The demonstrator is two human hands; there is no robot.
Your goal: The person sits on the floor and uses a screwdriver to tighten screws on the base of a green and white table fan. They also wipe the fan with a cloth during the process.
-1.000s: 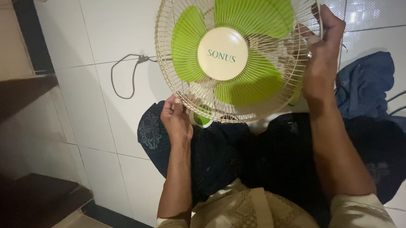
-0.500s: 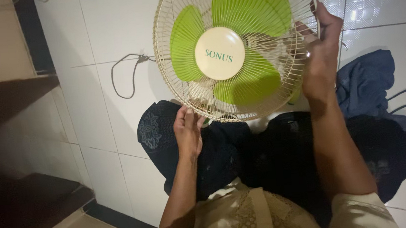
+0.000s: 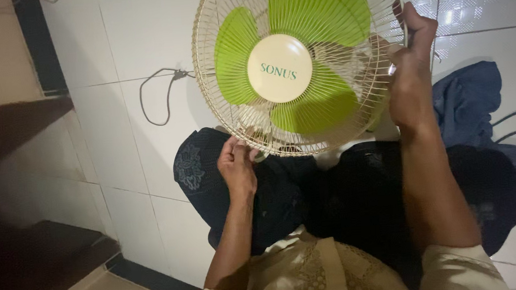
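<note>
Cream wire-caged fan [image 3: 301, 63] with green blades; right hand [image 3: 408, 62] grips its rim closed, left hand [image 3: 236, 164] pinches its lower edge.

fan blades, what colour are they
Bright green blades, behind a cream wire guard; head view.

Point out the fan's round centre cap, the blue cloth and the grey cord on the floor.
centre cap [image 3: 279, 67], head view, middle of the cream disc.
blue cloth [image 3: 468, 103], head view, upper fold.
grey cord [image 3: 153, 98], head view, loop on tile.
</note>
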